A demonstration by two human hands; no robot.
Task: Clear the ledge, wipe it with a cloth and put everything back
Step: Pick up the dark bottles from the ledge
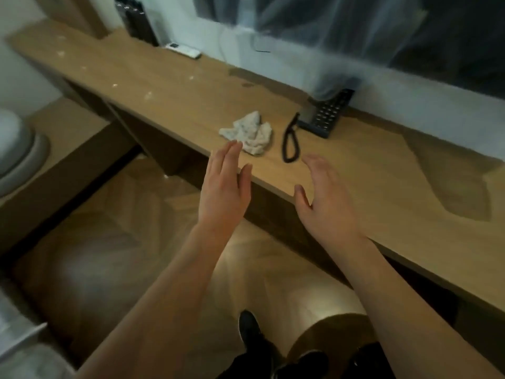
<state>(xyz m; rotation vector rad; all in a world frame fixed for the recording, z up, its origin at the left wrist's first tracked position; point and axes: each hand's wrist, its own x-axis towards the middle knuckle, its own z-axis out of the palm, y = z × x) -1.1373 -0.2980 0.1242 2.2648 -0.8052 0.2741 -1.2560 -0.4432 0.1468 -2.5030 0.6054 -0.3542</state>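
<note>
Now my left hand (222,184) is flat and open, holding nothing, and its fingers (232,153) almost touch the crumpled cloth (250,132) on the desk (382,214), just ahead. My right hand (328,198) is open too, empty, and farther from it.

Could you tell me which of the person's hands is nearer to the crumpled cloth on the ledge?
Left. The left hand has its fingertips just short of the cloth; the right hand is farther right, near the phone cord.
</note>
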